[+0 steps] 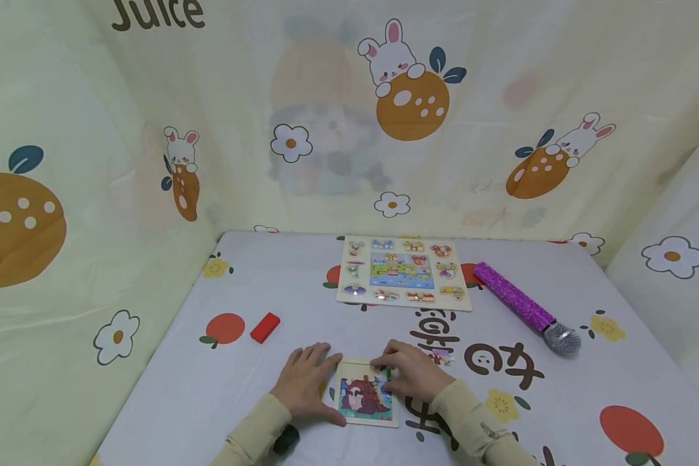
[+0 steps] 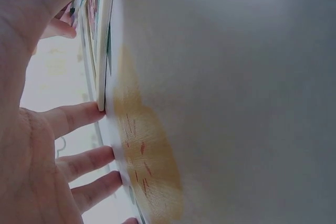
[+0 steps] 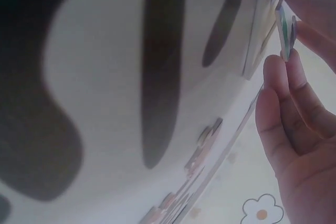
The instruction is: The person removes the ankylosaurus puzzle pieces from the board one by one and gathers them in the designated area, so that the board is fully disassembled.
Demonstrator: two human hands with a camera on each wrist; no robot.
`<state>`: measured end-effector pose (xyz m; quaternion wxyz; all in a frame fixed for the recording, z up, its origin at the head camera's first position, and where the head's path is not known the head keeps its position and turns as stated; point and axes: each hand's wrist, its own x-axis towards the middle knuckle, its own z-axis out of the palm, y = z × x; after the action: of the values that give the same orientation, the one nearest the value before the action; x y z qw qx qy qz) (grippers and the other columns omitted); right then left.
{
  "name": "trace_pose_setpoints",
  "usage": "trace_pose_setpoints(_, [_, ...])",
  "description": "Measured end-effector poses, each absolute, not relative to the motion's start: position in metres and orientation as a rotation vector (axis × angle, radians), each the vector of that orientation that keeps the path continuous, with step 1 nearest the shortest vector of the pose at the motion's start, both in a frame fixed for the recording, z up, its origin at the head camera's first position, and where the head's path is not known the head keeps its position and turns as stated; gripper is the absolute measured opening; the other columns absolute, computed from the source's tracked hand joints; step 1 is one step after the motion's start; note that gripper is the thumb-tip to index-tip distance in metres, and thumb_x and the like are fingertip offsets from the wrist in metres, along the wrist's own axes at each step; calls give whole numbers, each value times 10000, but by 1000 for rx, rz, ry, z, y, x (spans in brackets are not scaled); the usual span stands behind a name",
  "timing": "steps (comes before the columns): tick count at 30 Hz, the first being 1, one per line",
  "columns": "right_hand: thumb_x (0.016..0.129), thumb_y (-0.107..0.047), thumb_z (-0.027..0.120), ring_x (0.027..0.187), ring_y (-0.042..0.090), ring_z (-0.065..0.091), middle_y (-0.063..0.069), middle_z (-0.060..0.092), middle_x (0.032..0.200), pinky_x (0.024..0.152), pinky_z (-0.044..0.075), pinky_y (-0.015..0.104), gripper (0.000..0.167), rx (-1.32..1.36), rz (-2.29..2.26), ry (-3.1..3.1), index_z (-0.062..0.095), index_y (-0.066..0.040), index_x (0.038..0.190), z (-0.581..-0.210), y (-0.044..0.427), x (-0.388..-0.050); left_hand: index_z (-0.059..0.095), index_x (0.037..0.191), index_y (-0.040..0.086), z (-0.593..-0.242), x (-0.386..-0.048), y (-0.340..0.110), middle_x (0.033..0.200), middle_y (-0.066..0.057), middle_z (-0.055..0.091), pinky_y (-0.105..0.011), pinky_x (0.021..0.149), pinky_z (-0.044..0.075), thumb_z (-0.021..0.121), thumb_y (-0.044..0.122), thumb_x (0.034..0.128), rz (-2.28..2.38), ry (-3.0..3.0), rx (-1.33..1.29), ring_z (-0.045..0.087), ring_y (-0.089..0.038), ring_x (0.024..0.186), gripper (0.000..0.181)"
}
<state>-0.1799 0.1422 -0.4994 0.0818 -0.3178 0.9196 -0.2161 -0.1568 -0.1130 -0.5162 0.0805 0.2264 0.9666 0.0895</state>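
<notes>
Working at a small puzzle board [image 1: 354,370] that lies on the printed tablecloth [image 1: 303,285], directly before the person. The left hand [image 1: 309,382] is spread wide along the board's left side, fingers extended, with a fingertip touching the edge in the left wrist view and the thumb by the lower left corner. The right hand [image 1: 415,370] holds a thin puzzle piece [image 3: 284,35] pinched between thumb and fingertips at the board's upper right. Just beyond the right hand lies a loose piece [image 1: 441,356]. Farther back are a red block [image 1: 265,327] at left, a larger puzzle board [image 1: 402,295], and a purple glittered microphone [image 1: 518,301] at right, its silver head nearer the person
</notes>
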Motion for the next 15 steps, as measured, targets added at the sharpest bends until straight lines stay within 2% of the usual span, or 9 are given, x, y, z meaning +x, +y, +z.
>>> trace_pose_setpoints(6, [728, -168, 832, 826, 72, 533, -45, 594, 962, 748, 498, 245, 399, -947, -697, 2708, 726, -102, 1107, -494, 139, -183, 430, 1442, 247, -518, -159, -113, 1501, -71, 359, -574, 1112, 263, 679, 844, 514, 266, 2894, 673, 342, -309, 1363, 1131])
trace_pose_setpoints(15, [709, -139, 840, 799, 64, 536, -41, 603, 939, 724, 490, 231, 393, -974, -691, 2674, 731, -74, 1080, -491, 137, -186, 436, 1437, 242, -519, -158, -113, 1496, -79, 367, -579, 1105, 273, 687, 839, 511, 271, 2892, 683, 352, -317, 1355, 1129])
